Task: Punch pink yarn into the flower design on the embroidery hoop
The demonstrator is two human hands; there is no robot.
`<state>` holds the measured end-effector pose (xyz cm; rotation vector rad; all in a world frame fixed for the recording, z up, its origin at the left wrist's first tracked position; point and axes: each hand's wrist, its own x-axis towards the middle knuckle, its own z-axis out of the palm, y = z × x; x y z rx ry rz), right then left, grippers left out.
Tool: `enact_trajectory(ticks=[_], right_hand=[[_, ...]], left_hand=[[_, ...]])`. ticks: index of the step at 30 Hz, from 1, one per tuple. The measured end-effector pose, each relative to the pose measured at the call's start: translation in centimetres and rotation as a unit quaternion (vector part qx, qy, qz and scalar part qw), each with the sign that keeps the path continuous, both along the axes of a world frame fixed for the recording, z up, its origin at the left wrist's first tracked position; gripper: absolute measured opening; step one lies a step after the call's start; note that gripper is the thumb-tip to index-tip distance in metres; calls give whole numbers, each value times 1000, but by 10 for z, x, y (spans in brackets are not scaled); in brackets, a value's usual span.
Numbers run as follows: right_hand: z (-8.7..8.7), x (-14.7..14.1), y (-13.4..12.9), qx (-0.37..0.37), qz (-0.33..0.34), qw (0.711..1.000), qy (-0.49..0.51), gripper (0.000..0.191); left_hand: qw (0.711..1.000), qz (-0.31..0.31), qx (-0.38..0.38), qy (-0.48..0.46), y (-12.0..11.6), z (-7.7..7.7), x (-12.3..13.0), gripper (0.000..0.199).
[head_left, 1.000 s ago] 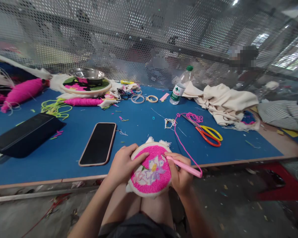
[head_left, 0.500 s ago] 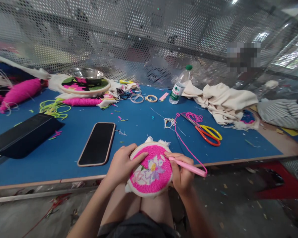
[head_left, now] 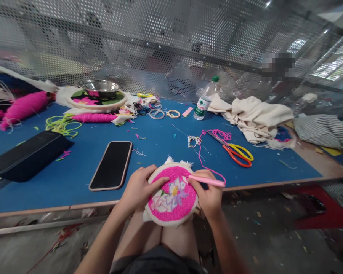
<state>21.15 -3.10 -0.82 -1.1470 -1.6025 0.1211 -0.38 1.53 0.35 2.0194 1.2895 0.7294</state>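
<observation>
Hands (head_left: 139, 188) (head_left: 209, 195) at hoop (head_left: 171, 224), capped bottle (head_left: 204, 100) beyond

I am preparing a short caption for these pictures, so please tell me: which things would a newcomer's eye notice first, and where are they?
Probably the bright pink embroidery first, low in the middle above the lap, gripped by the left hand, while the right hand holds a pink tool at its right side. Next come the red-and-yellow scissors, on the blue table to the right, and the green-capped bottle standing farther back.
</observation>
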Motion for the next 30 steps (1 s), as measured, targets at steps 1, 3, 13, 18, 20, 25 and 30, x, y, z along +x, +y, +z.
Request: enact_trajectory(ticks=[1,3,13,18,20,25,30], right_hand=[[-1,-1,0,-5,-4,1000,-9,8],[-3,-4,1,-12,-10,999,-37,6],[-9,-17,-11,7,-19,1000,2,17],[-14,-20,-20,-4,-44,996,73,18],[-16,-21,-21,-7,-48,995,89,16],[-21,-21,-20,-1,-37,992,118,15],[-26,-20,-23,11,-8,993,121,15]], left_hand=[[1000,-2,-1,-1,0,0,0,41],[1000,-5,0,-7,0,1,0,40],[999,26,-4,-25,-1,-1,4,42],[999,27,-12,-34,0,-3,4,43],[999,28,-13,-34,0,-4,3,43],[999,30,-18,-38,-1,-4,2,41],[999,31,-12,-37,0,-5,3,41]])
